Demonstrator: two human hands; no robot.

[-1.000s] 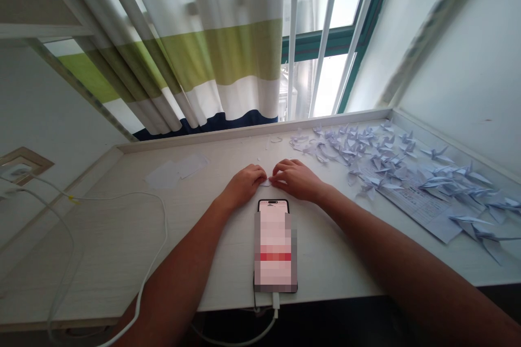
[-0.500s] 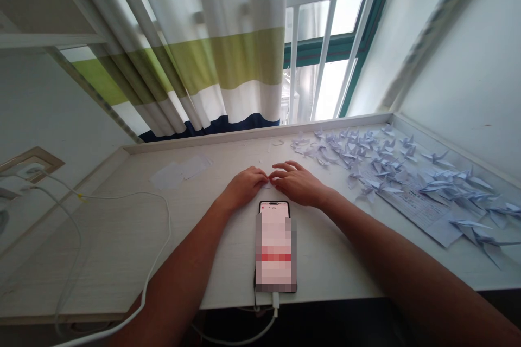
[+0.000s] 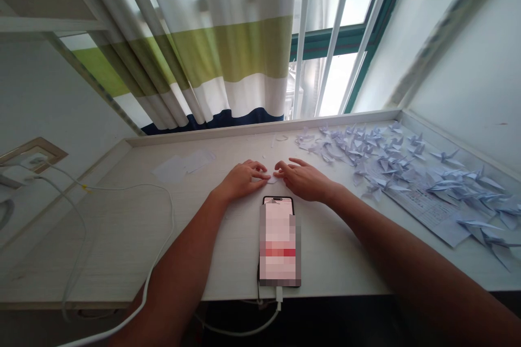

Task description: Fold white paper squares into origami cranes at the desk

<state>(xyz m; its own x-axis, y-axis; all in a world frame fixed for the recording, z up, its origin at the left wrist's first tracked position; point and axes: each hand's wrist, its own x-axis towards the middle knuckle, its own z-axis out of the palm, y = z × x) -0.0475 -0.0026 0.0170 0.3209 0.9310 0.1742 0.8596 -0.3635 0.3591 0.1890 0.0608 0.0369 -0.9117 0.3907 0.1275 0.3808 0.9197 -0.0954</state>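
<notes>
Over the middle of the white desk, my left hand and my right hand meet at the fingertips around a small piece of white paper. Thumb and fingers of the left hand are drawn together at the paper's left side. On the other side, my right thumb and bent forefinger pinch it, while another finger sticks out. Much of the paper is hidden behind the fingers, so its folds do not show. Just below the hands lies a phone, its lit screen partly blurred, with a white cable plugged into its lower end.
Many folded paper cranes cover the right of the desk, some on a printed sheet. Flat paper sheets lie at the back left. A white cable crosses the left side. Behind hangs a striped curtain.
The view has shifted slightly. My left fingers have spread a little, and my right fingers have curled in more at the paper, with a bit more of its white showing between them.
</notes>
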